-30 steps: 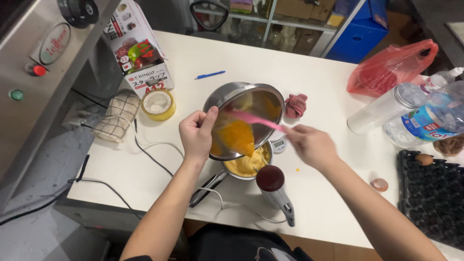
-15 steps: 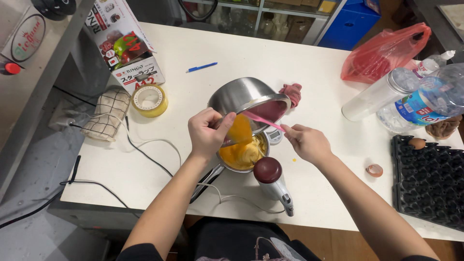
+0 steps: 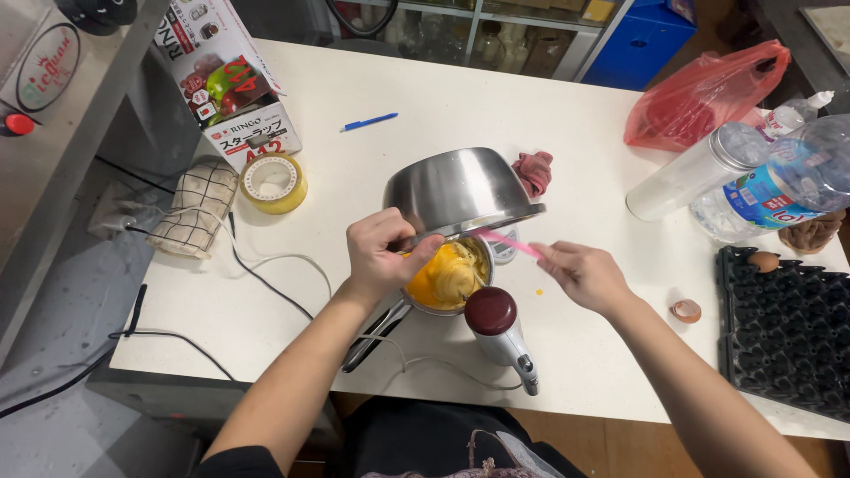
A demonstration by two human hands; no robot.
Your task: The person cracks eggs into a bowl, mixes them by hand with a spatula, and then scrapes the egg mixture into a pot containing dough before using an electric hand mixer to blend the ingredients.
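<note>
At the middle of the white table (image 3: 425, 97): my left hand (image 3: 382, 257) grips the rim of a steel mixing bowl (image 3: 456, 190), fingers curled over the edge, bowl tipped nearly upside down. Yellow-orange batter (image 3: 447, 276) hangs from its lip into a smaller steel pot (image 3: 443, 305) directly underneath. My right hand (image 3: 584, 276) pinches the handle of a pink spatula (image 3: 509, 242); its blade end goes under the bowl's rim and I can't see it there. A hand mixer (image 3: 500, 332) with a dark red cap stands just beside the pot, on my side, cord trailing across the table.

Around it: dark red cloth (image 3: 534, 171) touching the bowl's far side, blue pen (image 3: 369, 122) further back, yellow tape roll (image 3: 274, 183) and checked oven mitt (image 3: 193, 210) at left, printed cardboard box (image 3: 226, 84) behind them. Right side: red plastic bag (image 3: 708, 93), clear plastic bottles (image 3: 753, 177), broken eggshell (image 3: 685, 311), black egg tray (image 3: 784, 332) with one egg (image 3: 763, 262) at its far corner.
</note>
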